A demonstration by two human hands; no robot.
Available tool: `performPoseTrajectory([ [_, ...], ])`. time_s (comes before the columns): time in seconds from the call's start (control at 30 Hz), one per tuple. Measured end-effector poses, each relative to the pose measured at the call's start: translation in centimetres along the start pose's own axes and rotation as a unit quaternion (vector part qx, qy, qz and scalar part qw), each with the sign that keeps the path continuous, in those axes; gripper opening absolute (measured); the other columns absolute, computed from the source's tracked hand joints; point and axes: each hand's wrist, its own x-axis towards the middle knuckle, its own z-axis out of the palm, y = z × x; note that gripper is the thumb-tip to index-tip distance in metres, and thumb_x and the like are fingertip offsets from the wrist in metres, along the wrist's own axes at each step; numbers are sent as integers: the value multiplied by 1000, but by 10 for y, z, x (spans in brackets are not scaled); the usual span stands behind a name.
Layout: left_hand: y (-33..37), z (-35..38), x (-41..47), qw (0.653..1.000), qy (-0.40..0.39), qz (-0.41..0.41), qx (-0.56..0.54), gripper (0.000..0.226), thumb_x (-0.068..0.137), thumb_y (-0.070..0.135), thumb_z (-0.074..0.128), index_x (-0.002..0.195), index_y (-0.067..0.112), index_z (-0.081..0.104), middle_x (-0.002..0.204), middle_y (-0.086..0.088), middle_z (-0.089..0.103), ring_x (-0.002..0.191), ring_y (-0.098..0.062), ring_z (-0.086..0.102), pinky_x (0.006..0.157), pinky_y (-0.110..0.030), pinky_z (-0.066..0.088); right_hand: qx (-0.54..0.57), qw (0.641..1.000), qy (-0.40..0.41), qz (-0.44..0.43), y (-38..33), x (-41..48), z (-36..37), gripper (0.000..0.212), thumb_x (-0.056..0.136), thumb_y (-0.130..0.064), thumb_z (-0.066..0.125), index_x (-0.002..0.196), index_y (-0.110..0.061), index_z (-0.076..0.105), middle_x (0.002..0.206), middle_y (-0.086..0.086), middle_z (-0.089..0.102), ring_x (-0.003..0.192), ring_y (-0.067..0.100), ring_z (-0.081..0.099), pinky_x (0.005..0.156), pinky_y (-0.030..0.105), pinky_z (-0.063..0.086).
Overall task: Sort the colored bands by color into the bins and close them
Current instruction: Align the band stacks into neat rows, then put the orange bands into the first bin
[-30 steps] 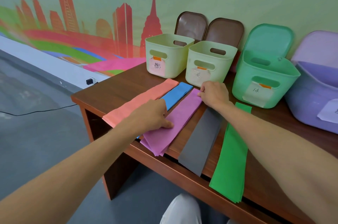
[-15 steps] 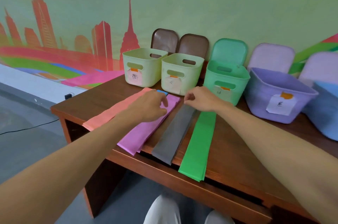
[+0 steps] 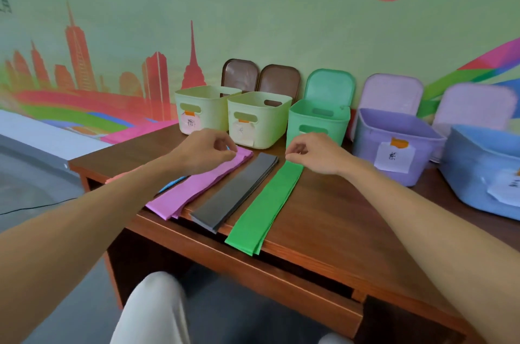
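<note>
Meanwhile, at a wooden table set against a mural wall, a seated person reaches both bare arms over a row of flat colored bands. The left hand hovers at the far end of the pink-purple band, its fingers curled and thumb drawn in to the forefinger. A sliver of the blue band shows right at that pinch, and more of it shows under the forearm. Whether the fingers actually grip it cannot be told.

The right hand sits at the far end of the green band, fingers curled with thumb and forefinger close together, just beside the end of the gray band. It is unclear whether they touch or hold anything. The gray band lies between the pink-purple and green ones, all three running diagonally and overhanging the table's near edge.

Behind the bands stand five open, labeled bins: two pale yellow bins, a green bin, a purple bin and a blue bin. Their lids are propped upright near the wall.
</note>
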Motion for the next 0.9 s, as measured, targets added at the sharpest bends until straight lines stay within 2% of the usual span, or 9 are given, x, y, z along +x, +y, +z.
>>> performPoseTrajectory([
  [0.17, 5, 8, -1, 999, -25, -18, 34, 12, 87, 22, 61, 97, 17, 67, 94, -6, 68, 91, -22, 61, 80, -32, 48, 19, 1000, -5, -11, 8, 5, 11, 20, 89, -29, 64, 104, -17, 68, 102, 0, 68, 90, 11, 58, 82, 25, 46],
  [0.4, -19, 10, 43, 998, -42, -17, 38, 15, 88, 26, 59, 100, 18, 65, 95, 0, 65, 90, -17, 60, 81, -28, 48, -8, 999, -43, -23, 7, 47, 23, 28, 90, -36, 62, 109, -17, 66, 105, -1, 68, 92, 12, 60, 83, 29, 50],
  [0.53, -51, 17, 92, 998, -50, 8, 41, 14, 89, 28, 58, 99, 21, 65, 96, 1, 65, 88, -14, 59, 79, -26, 47, -59, 995, -70, -39, 14, 85, 41, 31, 91, -39, 59, 112, -16, 65, 105, -2, 66, 89, 8, 56, 78, 24, 45],
  [0.63, -70, 18, 129, 998, -55, 25, 36, 17, 89, 28, 59, 101, 19, 66, 95, 3, 64, 88, -13, 58, 70, -20, 45, -96, 990, -99, -41, 16, 116, 43, 34, 90, -40, 59, 113, -15, 64, 104, 1, 66, 89, 12, 56, 81, 31, 48],
  [0.7, -73, 12, 148, 995, -82, 33, 38, 17, 89, 27, 59, 101, 17, 66, 94, 2, 65, 87, -14, 59, 72, -22, 45, -103, 987, -120, -30, 12, 133, 34, 35, 90, -40, 60, 114, -15, 63, 104, 2, 65, 94, 18, 59, 84, 37, 50],
  [0.8, -63, -19, 178, 993, -108, 30, 39, 14, 88, 25, 60, 97, 18, 67, 91, 0, 66, 88, -17, 61, 79, -31, 48, -95, 986, -140, -10, -1, 157, 2, 35, 90, -38, 59, 115, -14, 61, 106, 3, 65, 97, 21, 59, 85, 38, 49],
  [0.9, -36, -72, 212, 988, -139, 45, 45, 15, 89, 26, 60, 99, 17, 68, 91, 2, 64, 87, -15, 59, 78, -29, 46, -95, 983, -154, 14, -23, 182, -50, 35, 91, -37, 57, 117, -13, 60, 109, 4, 66, 101, 22, 59, 85, 37, 48],
])
